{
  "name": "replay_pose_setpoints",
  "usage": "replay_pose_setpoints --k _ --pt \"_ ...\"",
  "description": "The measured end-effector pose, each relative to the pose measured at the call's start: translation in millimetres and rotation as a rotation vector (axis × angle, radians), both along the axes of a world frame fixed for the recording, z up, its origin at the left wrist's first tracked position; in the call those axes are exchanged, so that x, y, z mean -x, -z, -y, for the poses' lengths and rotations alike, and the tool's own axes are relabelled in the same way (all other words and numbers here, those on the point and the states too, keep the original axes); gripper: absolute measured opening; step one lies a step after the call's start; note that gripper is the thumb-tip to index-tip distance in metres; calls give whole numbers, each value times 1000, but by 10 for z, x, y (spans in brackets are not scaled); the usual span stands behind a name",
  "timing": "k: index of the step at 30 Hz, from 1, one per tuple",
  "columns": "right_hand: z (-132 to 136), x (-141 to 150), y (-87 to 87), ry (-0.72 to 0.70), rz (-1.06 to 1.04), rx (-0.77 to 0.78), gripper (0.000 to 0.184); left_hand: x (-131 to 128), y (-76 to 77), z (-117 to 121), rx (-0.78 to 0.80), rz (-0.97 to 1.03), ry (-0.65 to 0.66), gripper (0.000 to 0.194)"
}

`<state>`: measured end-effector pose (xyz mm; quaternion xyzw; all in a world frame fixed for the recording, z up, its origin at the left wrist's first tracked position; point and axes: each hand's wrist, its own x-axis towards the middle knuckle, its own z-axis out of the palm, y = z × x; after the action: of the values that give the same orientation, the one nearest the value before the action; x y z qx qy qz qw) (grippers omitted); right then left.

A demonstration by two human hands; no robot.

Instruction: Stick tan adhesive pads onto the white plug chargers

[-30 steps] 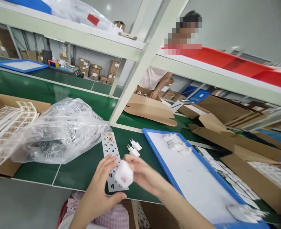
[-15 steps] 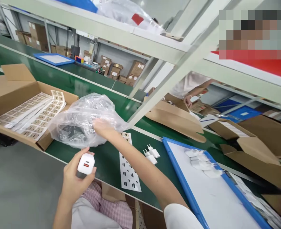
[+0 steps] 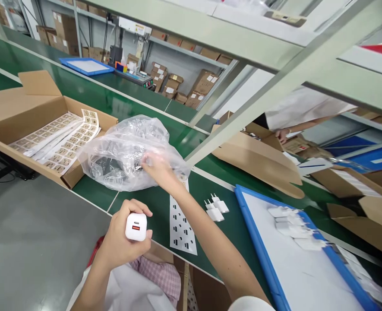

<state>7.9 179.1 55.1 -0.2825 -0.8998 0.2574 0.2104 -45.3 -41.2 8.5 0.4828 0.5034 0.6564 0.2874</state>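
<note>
My left hand grips a white USB wall charger, its end with a small slot and a red-lined USB port facing up toward me. My right hand reaches into the clear plastic bag; its fingertips are blurred and partly covered by film. Shiny, crumpled contents show through the bag. Below my right forearm lies a sticker sheet with dark port-shaped marks, its upper end partly hidden. To the right of that arm, two white plug chargers rest on the green bench, pins pointing away.
A cardboard box with printed label sheets stands at the left. A blue-framed tray at the right carries several white chargers. A slanted shelf post rises beyond the bag. Across the bench, a co-worker's hand is at another box.
My right hand has left the charger and moved left into the plastic bag. The charger is now in my left hand, port end up. My view has swung left.
</note>
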Motion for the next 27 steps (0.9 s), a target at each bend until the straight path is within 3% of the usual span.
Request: replay_pose_setpoints --k 5,10,13,16,21,25,27 --pt "531 -663 -245 98 -254 271 26 -123 -45 -82 126 -17 9 24" --pt "1154 -1300 -209 204 -748 1078 45 -387 -192 -176 52 13 39 20" --pt "1395 -1521 -137 233 -876 1222 46 -613 -308 -202 -9 85 144 19" --pt "1541 -1695 -88 261 -967 1178 44 -829 -340 -204 -7 168 259 16" --pt "1690 -1969 29 278 -923 949 45 -1003 -233 -233 89 123 268 12" --pt "1746 -2196 122 379 -813 432 14 -1047 -214 -273 173 83 317 11" --pt "1755 -2323 120 268 -613 152 36 -1069 -233 -279 215 75 362 12"
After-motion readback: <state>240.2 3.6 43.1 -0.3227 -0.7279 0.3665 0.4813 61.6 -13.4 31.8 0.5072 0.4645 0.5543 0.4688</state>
